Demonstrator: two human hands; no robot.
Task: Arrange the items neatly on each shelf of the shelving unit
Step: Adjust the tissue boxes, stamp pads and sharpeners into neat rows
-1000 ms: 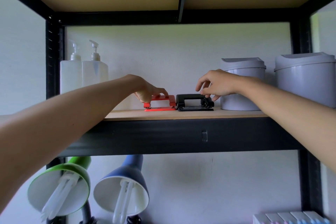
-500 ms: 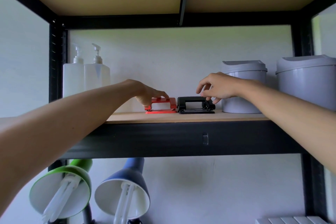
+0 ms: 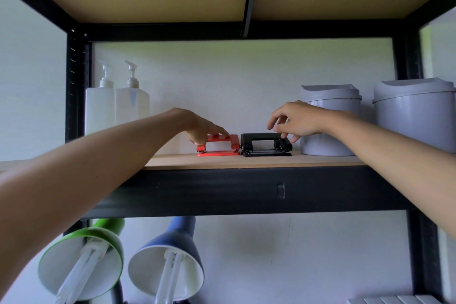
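Seemingly near done on this shelf (image 3: 246, 161): red punch (image 3: 219, 146) and black punch (image 3: 266, 144) sit touching, mid-shelf. Left hand (image 3: 201, 128) grips the red one; right hand (image 3: 294, 119) hovers, fingers loosely spread, fingertips at the black one. Bottles (image 3: 117, 106) and bins (image 3: 330, 121) look paired already.

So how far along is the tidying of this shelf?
Mostly done here, it seems. The two pump bottles stand paired at the left and the two grey bins at the right. In hand: the left hand holds the red hole punch, and the right hand touches the black hole punch beside it. The lower shelves are barely visible.
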